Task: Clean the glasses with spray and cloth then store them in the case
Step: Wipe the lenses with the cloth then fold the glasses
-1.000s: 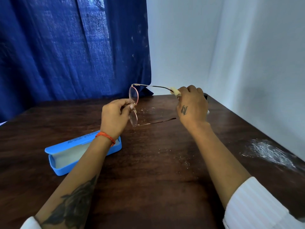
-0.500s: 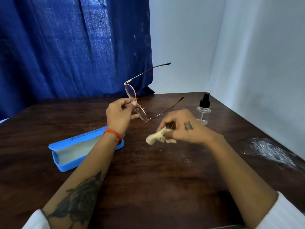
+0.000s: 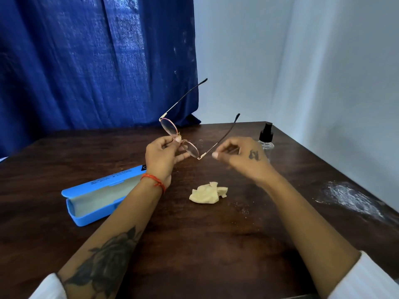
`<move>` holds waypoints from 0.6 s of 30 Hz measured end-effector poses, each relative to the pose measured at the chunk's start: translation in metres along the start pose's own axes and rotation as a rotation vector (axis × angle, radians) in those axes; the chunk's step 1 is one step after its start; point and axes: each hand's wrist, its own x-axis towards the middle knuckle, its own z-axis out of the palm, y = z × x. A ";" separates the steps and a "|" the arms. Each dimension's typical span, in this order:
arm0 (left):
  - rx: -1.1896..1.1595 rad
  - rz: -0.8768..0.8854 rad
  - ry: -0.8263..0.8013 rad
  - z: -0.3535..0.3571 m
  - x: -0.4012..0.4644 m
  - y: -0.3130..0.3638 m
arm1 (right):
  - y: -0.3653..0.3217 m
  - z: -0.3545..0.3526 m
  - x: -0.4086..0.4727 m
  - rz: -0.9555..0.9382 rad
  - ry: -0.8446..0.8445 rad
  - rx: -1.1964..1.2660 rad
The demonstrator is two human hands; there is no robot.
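Holding the glasses (image 3: 180, 139) up above the table (image 3: 216, 244), my left hand (image 3: 160, 158) pinches them at the bridge between thumb and fingertips, with both temples unfolded and pointing up and away from me. One lens sits above that hand's thumb, the other just to its right. My right hand (image 3: 244, 158) hovers to the right of the glasses with nothing in it, fingers loosely curled and thumb and forefinger near the hinge of the lower temple; whether they touch the frame I cannot tell.

Below and between my hands, the cloth (image 3: 208, 193) lies crumpled on the table, apart from both. The case (image 3: 97, 197) is open on the table, below and to the left of my left hand, partly hidden by that forearm, its pale lining showing. The spray (image 3: 266, 137) stands upright just beyond my right hand, its lower part hidden by the hand. A white smear (image 3: 349, 199) marks the table well to the right of my right forearm.
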 end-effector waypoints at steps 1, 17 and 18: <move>-0.035 -0.023 0.002 0.001 -0.001 0.001 | 0.001 0.005 0.001 0.055 0.129 0.095; -0.324 -0.084 -0.058 0.008 -0.010 0.016 | -0.003 0.012 0.005 0.282 0.311 0.838; -0.313 -0.081 -0.042 0.006 -0.009 0.017 | -0.003 0.010 0.006 0.266 0.317 0.825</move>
